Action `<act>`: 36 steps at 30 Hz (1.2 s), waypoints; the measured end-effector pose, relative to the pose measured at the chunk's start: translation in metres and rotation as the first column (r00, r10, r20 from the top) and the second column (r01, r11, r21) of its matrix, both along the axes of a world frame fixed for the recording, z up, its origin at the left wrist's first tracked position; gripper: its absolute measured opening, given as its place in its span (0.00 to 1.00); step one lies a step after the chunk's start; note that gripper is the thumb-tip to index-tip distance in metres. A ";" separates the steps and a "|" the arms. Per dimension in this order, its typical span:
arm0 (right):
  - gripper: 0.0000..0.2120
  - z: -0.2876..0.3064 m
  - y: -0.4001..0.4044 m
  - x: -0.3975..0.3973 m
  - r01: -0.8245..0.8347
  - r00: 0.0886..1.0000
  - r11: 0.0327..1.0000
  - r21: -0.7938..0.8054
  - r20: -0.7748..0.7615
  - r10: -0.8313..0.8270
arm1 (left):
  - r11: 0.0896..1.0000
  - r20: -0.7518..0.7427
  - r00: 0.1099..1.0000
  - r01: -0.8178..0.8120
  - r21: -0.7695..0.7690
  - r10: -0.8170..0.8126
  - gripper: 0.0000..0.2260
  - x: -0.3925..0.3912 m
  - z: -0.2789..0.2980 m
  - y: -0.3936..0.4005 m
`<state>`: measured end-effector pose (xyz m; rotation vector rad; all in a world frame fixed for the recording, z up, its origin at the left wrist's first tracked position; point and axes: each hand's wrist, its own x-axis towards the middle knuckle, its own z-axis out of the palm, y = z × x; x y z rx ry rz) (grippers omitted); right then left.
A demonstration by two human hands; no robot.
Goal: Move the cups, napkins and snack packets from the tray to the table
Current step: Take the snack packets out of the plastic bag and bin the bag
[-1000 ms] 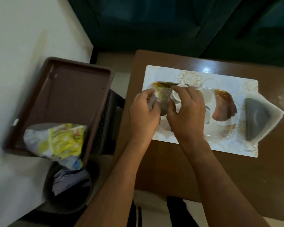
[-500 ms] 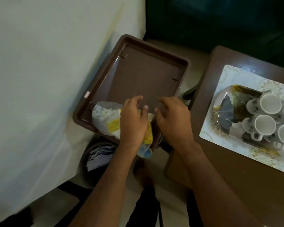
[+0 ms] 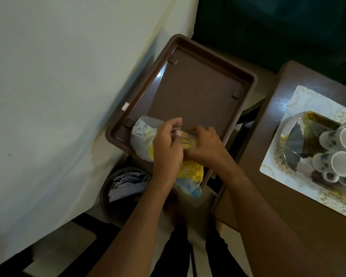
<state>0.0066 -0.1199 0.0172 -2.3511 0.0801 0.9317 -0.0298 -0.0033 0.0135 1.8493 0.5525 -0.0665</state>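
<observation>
closest to me are the person's dark trousers (image 3: 178, 254) and two bare forearms reaching forward. a round bin (image 3: 124, 188) with crumpled paper sits on the floor just left of them, below the near edge of the brown tray (image 3: 198, 86). the left hand (image 3: 167, 144) has its fingers curled over the snack packets (image 3: 188, 170), a crinkly white, yellow and blue bundle lying at the tray's near end and spilling over its rim. the right hand (image 3: 206, 145) is curled onto the same bundle from the other side, knuckles up, thumb hidden, both hands almost touching. the rest of the tray floor shows bare brown plastic, with a small sticker on its left rim. to the right is the wooden table (image 3: 288, 216), carrying a patterned placemat (image 3: 300, 180); on it a glossy gold-and-dark platter (image 3: 300, 140) holds white cups (image 3: 342, 164) with dark speckles, clustered together. a pale wall runs along the left.
</observation>
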 end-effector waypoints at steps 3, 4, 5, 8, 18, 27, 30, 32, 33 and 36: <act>0.36 0.004 0.000 0.007 0.047 0.999 0.998 0.033 -0.026 -0.046 | 0.997 0.003 1.000 -0.028 -0.070 0.028 0.15 0.000 -0.002 0.003; 0.34 0.005 0.000 0.009 0.070 0.997 0.997 0.028 -0.043 -0.068 | 0.996 0.009 0.999 -0.030 -0.084 0.031 0.15 0.000 -0.003 0.004; 0.32 0.007 0.001 0.010 0.094 0.994 0.995 0.020 -0.056 -0.092 | 0.995 0.019 0.999 -0.032 -0.094 0.034 0.15 0.000 -0.004 0.004; 0.34 0.014 -0.001 0.011 0.203 0.979 0.978 0.038 -0.032 -0.202 | 0.992 0.079 0.994 -0.070 -0.109 0.079 0.16 0.002 0.004 0.000; 0.38 0.030 -0.024 0.014 0.762 0.564 0.414 0.498 -0.197 -0.802 | 0.971 -0.040 0.975 -0.212 0.106 0.217 0.28 0.018 0.022 -0.010; 0.38 0.026 -0.049 0.014 0.778 0.576 0.409 0.477 -0.283 -0.767 | 0.807 -0.425 0.890 -0.369 -0.461 0.164 0.11 0.040 0.009 0.009; 0.39 0.027 -0.057 0.016 0.768 0.599 0.393 0.505 -0.350 -0.720 | 0.853 -0.376 0.894 -0.382 -0.356 0.244 0.15 0.044 0.007 0.010; 0.30 0.027 -0.060 0.017 0.744 0.633 0.393 0.541 -0.380 -0.675 | 0.903 -0.331 0.902 -0.362 -0.231 0.277 0.22 0.046 0.008 0.006; 0.24 0.028 -0.061 0.017 0.735 0.643 0.397 0.550 -0.379 -0.665 | 0.925 -0.294 0.913 -0.341 -0.168 0.283 0.25 0.047 0.008 0.005; 0.18 0.026 -0.063 0.018 0.742 0.621 0.421 0.522 -0.298 -0.724 | 0.968 -0.199 0.947 -0.249 0.031 0.250 0.36 0.052 0.004 0.005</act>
